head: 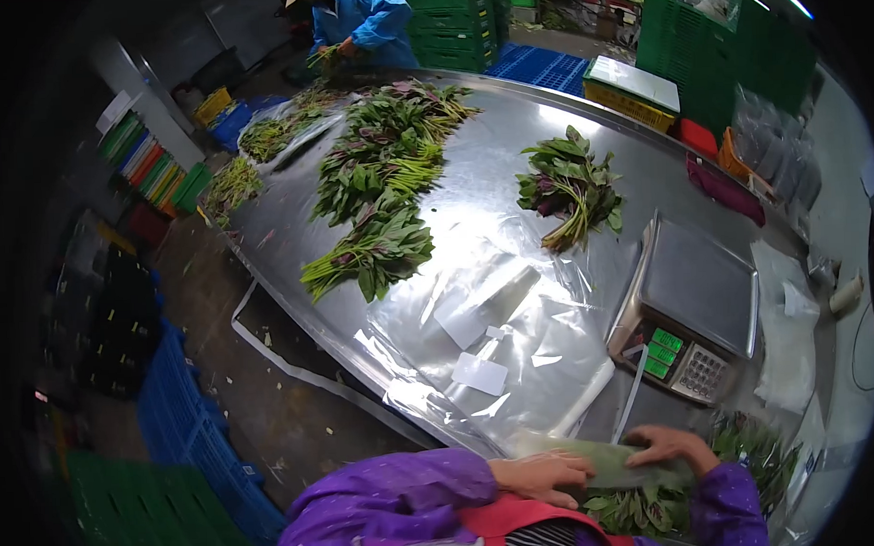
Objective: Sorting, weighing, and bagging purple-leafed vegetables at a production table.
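Observation:
Both my hands are at the near edge of the steel table. My left hand [549,475] grips the left part of a translucent plastic bag [608,456]. With curled fingers, my right hand [667,445] holds the bag's right part. Just below the bag, close to my body, lie green and purple amaranth leaves [640,510]; the bag and my right sleeve partly cover them. Whether these leaves are inside plastic is unclear. More bagged greens [757,453] lie right of my right hand. A white strip [631,392] rises behind the bag towards the scale.
A digital scale [687,300] stands at right. Clear plastic sheeting [548,341] with white cards [480,372] covers the near table [484,177]. Amaranth bunches [383,166] lie at left, another bunch [571,189] at centre right. A person in blue [374,22] handles stems across the table.

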Available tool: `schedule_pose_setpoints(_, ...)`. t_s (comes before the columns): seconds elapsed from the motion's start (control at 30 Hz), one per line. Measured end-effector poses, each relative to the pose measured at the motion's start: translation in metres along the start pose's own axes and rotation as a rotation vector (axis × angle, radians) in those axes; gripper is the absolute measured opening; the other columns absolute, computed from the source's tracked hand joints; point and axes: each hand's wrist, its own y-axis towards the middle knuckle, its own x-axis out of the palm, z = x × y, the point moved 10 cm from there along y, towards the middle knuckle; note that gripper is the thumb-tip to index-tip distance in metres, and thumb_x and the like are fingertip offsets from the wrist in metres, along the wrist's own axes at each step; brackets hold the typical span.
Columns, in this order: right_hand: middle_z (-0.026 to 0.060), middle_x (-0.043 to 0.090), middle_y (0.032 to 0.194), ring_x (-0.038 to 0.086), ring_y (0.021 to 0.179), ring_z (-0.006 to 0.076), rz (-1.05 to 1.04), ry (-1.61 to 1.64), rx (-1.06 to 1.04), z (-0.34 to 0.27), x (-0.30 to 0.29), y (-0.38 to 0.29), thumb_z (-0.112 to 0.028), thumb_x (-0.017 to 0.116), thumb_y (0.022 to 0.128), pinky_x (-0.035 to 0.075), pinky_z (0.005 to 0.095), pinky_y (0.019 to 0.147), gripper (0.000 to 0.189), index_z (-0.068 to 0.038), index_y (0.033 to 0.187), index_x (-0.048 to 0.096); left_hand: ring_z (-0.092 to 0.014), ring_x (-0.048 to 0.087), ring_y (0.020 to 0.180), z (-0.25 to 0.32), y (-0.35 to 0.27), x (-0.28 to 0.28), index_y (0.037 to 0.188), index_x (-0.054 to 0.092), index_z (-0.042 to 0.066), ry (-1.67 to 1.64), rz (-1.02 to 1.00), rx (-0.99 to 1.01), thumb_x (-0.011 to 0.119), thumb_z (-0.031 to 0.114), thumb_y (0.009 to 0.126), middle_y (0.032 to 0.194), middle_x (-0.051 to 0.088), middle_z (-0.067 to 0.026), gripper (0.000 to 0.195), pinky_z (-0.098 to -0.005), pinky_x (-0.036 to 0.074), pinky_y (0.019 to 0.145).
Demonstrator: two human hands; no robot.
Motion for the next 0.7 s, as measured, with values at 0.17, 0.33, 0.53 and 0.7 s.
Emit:
schedule_pose_setpoints(0.17,0.0176,0.052,0.108,0.05,0.102,0.0308,-0.282,-0.32,-0.028,0.021,0.063,0.006,-0.058,0.062,0.068,0.039,0.0349,0.087,0.075,0.001,0.112,0.051,-0.027,0.056,0.088,-0.008,-0.048,-0.007,0.093,0.059,0.004,-0.38,0.095,-0.296,0.059,0.029,0.082,0.092,0.06,-0.0104,0.028,-0.0355,0.044,0.077)
schedule_pose_setpoints(0.33,0.0183,0.052,0.093,0.053,0.089,0.0329,-0.194,0.083,-0.07,-0.025,0.069,-0.032,-0.061,0.061,0.066,0.041,0.0386,0.078,0.072,0.001,0.102,0.053,-0.027,0.057,0.069,-0.027,-0.048,-0.031,0.078,0.06,0.004,-0.149,0.369,-0.64,0.062,0.024,0.079,0.074,0.058,-0.0123,0.021,-0.0351,0.044,0.06)
schedule_pose_setpoints(0.53,0.0163,0.059,0.099,0.056,0.092,0.0219,-0.009,0.122,-0.017,-0.007,0.059,-0.023,-0.039,0.073,0.066,0.043,0.0301,0.079,0.066,0.001,0.111,0.048,-0.032,0.055,0.065,-0.065,0.007,-0.058,0.078,0.061,0.006,0.098,0.53,-0.699,0.063,0.02,0.076,0.068,0.057,-0.0145,0.014,-0.0379,0.043,0.06)
schedule_pose_setpoints(0.7,0.008,0.059,0.105,0.052,0.096,0.0135,-0.185,0.623,0.061,0.046,0.044,-0.042,-0.017,0.075,0.067,0.042,0.0262,0.082,0.058,0.002,0.115,0.05,-0.028,0.05,0.097,-0.083,-0.045,-0.085,0.1,0.058,0.015,0.453,0.879,-0.693,0.071,0.026,0.067,0.104,0.054,-0.0096,0.037,-0.0402,0.037,0.08)
